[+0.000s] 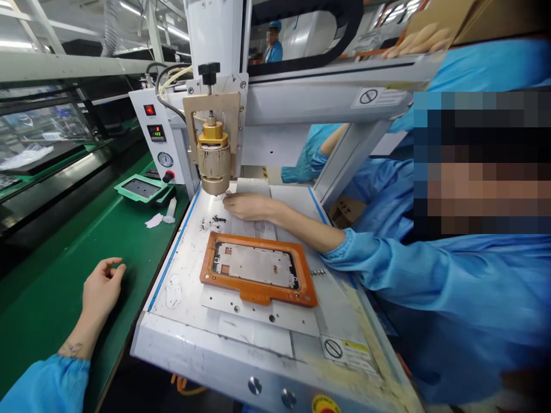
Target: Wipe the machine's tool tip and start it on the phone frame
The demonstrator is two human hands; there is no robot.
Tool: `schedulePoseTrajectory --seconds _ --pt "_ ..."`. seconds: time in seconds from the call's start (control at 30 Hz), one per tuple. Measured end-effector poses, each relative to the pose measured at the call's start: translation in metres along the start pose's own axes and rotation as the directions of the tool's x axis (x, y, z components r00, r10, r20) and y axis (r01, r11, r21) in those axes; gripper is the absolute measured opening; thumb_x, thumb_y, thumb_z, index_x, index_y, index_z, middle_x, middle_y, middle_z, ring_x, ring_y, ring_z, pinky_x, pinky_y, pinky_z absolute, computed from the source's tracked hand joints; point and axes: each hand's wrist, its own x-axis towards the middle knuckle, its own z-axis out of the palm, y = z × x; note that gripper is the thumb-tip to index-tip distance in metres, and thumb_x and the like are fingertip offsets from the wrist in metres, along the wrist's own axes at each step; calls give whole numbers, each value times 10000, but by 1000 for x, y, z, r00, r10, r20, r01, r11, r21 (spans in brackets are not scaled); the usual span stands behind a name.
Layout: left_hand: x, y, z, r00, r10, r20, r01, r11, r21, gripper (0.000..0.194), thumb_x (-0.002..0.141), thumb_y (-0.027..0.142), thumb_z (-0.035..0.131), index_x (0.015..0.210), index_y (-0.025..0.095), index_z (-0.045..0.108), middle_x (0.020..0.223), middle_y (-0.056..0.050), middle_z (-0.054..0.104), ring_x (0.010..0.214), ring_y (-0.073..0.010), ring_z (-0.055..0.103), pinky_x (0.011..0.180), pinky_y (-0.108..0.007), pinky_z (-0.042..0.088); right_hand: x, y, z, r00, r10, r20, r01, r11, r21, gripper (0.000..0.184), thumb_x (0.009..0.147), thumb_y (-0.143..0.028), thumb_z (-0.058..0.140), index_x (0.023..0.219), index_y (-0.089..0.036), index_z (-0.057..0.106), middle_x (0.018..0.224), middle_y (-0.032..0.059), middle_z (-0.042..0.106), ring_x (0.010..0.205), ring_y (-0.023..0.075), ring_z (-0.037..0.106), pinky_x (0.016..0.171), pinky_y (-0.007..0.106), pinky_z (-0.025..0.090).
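Observation:
My left hand (pixel 103 288) is over the green tabletop (pixel 51 287), its fingers loosely bent, with a gap between thumb and forefinger and nothing visible in it. My right hand is not in view. Another person's hand (pixel 249 205) reaches in from the right to just below the gold dispensing head (pixel 215 166); its fingertips are at a small pale piece I cannot make out. An orange frame fixture (pixel 253 299) holding a silver phone-sized plate (pixel 258 265) lies on the machine bed, apart from both hands.
A green fixture (pixel 140 188) lies by the control box (pixel 161 137), near a small translucent syringe-like piece (pixel 171 212) and a paper scrap (pixel 154 221). A co-worker in blue (pixel 473 344) is close on the right. Buttons line the machine's front (pixel 193 355).

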Motion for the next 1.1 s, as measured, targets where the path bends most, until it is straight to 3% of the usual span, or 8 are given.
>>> schedulePoseTrajectory --seconds 0.03,0.1,0.2,0.43,0.67,0.83,0.97,1.1 --pt "0 0 0 1000 -1 -1 1 1000 -3 411 906 506 608 1210 240 679 726 20 638 632 -181 572 619 -302 391 -1 2 -1 999 -19 27 22 996 -83 119 904 -97 648 806 -150 607 857 -5 563 983 158 578 1014 403 513" --pt "0 0 0 1000 -1 -1 1 1000 -4 426 902 508 610 1214 226 682 731 9 639 627 -183 561 603 -301 381 -1 4 -3 995 -43 85 62 968 -242 251 877 21 569 748 -192 590 806 -21 499 1041 148 540 1248 455 284" --pt "1 -1 1 1000 0 -6 0 1000 1 421 902 510 606 1212 235 681 735 11 644 628 -184 555 596 -296 381 0 2 -4 985 -36 169 107 894 -435 380 854 101 491 707 -243 555 762 -26 382 1006 142 478 1315 413 -28" --pt "1 0 0 1000 7 -20 -7 1000 7 386 901 501 617 1192 256 683 726 25 637 625 -169 563 597 -296 391 1 -15 -12 980 2 200 132 745 -654 369 877 23 595 666 -261 487 764 -26 314 957 162 411 1290 389 -122" --pt "-2 5 -1 1000 -14 -14 14 1000 -9 408 900 505 624 1206 243 687 722 21 635 621 -162 554 597 -296 399 -2 -30 -21 988 -8 157 107 762 -639 191 861 -33 618 757 -194 627 1079 30 628 1327 110 440 1323 405 64" --pt "-1 3 -1 999 -7 -44 7 1000 14 378 892 499 633 1177 259 700 716 37 640 608 -158 557 579 -290 399 -34 -27 -9 998 -34 52 59 763 -644 263 941 -91 445 818 -186 657 1155 65 636 1216 145 554 1130 422 468" --pt "3 0 0 997 3 -73 -3 1000 1 342 877 469 648 1150 272 712 709 41 645 595 -159 573 554 -282 400 -76 7 31 996 -33 -81 -30 740 -672 256 961 -152 448 822 -198 658 1059 57 647 1089 167 616 979 379 557" --pt "5 -1 1 995 18 -101 -22 999 -32 349 860 447 665 1135 240 727 715 28 647 579 -154 564 550 -278 400 -130 50 96 964 -32 -265 -164 713 -682 246 976 -222 470 844 -211 678 1042 52 663 1066 183 636 938 358 566"
